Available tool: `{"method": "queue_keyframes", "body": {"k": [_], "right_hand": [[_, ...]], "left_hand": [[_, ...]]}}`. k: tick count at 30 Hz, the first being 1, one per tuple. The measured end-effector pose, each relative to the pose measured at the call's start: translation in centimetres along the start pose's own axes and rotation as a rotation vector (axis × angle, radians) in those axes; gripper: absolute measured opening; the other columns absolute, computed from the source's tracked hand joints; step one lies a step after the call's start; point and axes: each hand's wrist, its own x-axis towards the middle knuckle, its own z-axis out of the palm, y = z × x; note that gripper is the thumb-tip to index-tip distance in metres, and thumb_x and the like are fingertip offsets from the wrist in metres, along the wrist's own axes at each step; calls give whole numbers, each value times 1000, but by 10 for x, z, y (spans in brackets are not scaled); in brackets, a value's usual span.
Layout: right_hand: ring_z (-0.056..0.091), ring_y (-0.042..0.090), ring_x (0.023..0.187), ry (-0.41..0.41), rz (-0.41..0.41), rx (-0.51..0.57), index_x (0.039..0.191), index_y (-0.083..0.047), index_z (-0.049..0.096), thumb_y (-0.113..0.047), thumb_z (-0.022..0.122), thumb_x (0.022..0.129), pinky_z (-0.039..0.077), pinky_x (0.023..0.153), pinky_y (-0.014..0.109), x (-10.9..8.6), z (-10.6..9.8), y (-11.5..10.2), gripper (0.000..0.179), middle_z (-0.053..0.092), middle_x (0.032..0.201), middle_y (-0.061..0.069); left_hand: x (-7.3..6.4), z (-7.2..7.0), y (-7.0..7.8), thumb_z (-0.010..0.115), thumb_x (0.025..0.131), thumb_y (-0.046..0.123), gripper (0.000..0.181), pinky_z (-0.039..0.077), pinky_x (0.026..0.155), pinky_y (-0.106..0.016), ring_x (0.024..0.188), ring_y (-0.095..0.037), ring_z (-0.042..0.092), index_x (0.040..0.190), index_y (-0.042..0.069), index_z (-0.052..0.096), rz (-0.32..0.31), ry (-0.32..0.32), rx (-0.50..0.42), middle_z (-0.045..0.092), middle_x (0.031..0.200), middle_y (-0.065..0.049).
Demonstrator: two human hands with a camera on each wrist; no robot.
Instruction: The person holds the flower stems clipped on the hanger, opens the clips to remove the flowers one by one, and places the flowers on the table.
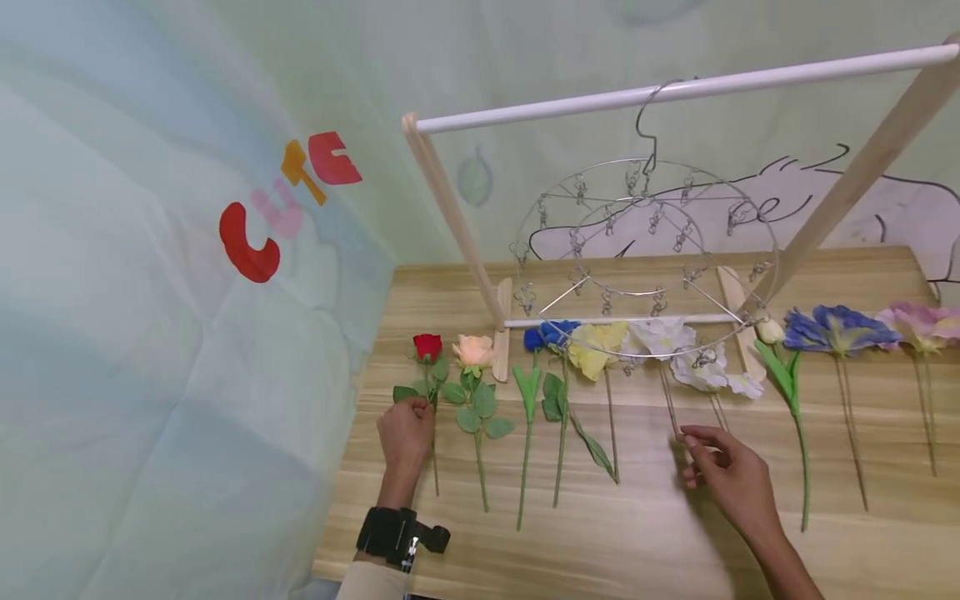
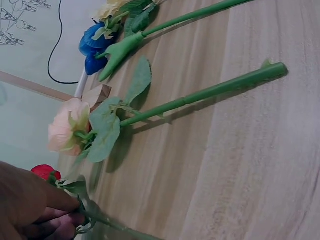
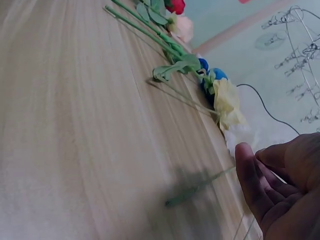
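Observation:
My left hand (image 1: 406, 433) pinches the stem of a red rose (image 1: 427, 347) close below its bloom, among the green leaves. The rose lies on the wooden table, its bloom partly behind the fingers in the left wrist view. Above the stems of two white flowers (image 1: 662, 337) hovers my right hand (image 1: 731, 479), fingers loosely bent, thumb near the index finger. Nothing shows clearly held in it; one white flower's stem (image 3: 197, 189) passes behind the index finger. Right of the red rose lies a peach rose (image 1: 474, 353).
Blue flowers (image 1: 559, 332), a yellow flower (image 1: 597, 348), a white tulip (image 1: 770, 332), a blue-purple flower (image 1: 836, 329) and a pink one (image 1: 922, 323) lie in a row. A wire hanger with clips (image 1: 600, 292) hangs behind from a rack's white bar (image 1: 540, 111).

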Motion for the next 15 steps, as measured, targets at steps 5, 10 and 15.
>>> {"method": "queue_keyframes", "body": {"k": [5,10,15], "right_hand": [[73,12,63,39,-6,-7,128,1,71,-11,65,106,62,59,30,-5,-3,2,26,77,117,25],[72,9,63,74,-16,-53,127,1,72,-8,65,106,61,58,28,-7,-5,5,24,78,109,25],[71,8,66,95,-39,-74,124,2,73,-7,65,105,60,58,26,-8,-7,7,22,78,107,25]], "left_hand": [[-2,3,-4,74,95,7,13,61,77,-50,85,-34,78,97,-4,80,-26,-43,36,80,90,-19],[-4,3,-7,74,96,9,15,59,83,-52,89,-35,79,101,-3,80,-55,-64,64,81,92,-18],[-3,6,-9,75,96,11,15,54,95,-54,91,-36,78,100,-2,81,-38,-54,80,81,92,-18]]}}
